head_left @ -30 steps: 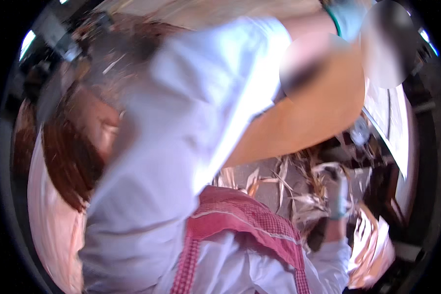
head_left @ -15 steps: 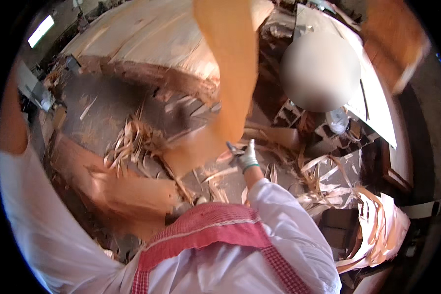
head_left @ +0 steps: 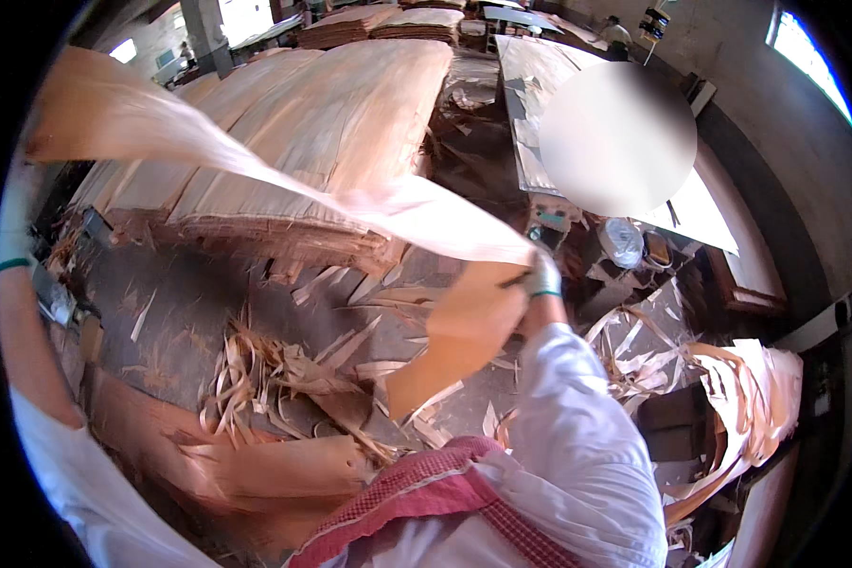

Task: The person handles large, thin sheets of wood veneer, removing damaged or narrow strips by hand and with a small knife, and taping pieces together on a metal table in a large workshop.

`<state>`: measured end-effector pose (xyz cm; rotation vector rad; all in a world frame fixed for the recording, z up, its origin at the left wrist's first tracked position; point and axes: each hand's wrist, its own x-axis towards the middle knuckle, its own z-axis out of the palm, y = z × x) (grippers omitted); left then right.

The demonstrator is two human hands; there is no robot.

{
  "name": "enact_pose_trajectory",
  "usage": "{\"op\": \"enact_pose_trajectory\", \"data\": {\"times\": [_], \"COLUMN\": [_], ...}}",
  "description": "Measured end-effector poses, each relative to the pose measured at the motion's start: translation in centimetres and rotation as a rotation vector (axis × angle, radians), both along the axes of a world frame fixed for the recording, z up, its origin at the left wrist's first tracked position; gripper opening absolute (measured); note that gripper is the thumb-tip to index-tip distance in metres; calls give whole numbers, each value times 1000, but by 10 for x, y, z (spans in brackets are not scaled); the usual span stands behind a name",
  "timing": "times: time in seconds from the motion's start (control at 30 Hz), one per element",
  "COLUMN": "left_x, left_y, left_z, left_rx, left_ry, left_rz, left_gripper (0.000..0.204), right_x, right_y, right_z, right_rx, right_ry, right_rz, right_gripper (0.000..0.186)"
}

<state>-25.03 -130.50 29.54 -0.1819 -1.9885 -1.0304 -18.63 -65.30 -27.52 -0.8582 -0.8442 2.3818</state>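
A long strip of thin wood veneer point(head_left: 417, 216) stretches through the air from the upper left to my right hand. My right hand point(head_left: 545, 276), in a white glove with a green cuff, is closed on its right end. A small dark tool point(head_left: 515, 280), its kind unclear, juts from the same hand. Below the fingers hangs an orange-brown veneer portion point(head_left: 464, 327), bent downward. At the far left edge, my left hand point(head_left: 15, 213), also gloved, is raised at the strip's other end and appears to grip it; its fingers are blurred and partly hidden.
Broad veneer stacks point(head_left: 303, 142) stand ahead, beside a pale-topped table point(head_left: 530, 85). Curled scraps point(head_left: 246, 374) litter the floor point(head_left: 180, 293). A brown veneer sheet point(head_left: 275, 469) lies near left; a bundle of offcuts point(head_left: 753, 407) is at right. A clear plastic container point(head_left: 621, 242) stands beyond.
The veneer strip has swung from hanging upright ahead to stretching out leftward. My right hand has moved right and onto its end; my left hand has come into view at the left. The view has tilted up.
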Motion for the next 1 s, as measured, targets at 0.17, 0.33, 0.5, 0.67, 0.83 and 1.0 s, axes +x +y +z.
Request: {"op": "enact_pose_trajectory", "data": {"times": [0.17, 0.33, 0.5, 0.67, 0.83, 1.0], "left_x": [-156, -318, -386, -457, -573, -712], "left_y": [112, 256, 463, 578, 670, 761], "left_z": [-105, -179, -215, -239, -252, -255], "left_rx": [523, 437, 744, 871, 682, 555], "left_ry": [-497, -577, -880, -991, -1070, -987], "left_rz": [-632, -1032, -1029, -963, -1037, -1071], "left_gripper": [28, 25, 28, 31, 28, 24], "right_x": [184, 261, 324, 258, 182, 83], "right_y": [211, 276, 340, 359, 381, 395], "right_z": [88, 184, 291, 336, 378, 396], "right_rx": [565, 990, 1038, 1058, 1017, 1590], "right_ry": [-285, -385, -215, -528, -525, -1035], "right_rz": [-417, -800, -1033, -1214, -1253, -1207], "right_gripper": [32, 20, 18, 20, 25, 29]}}
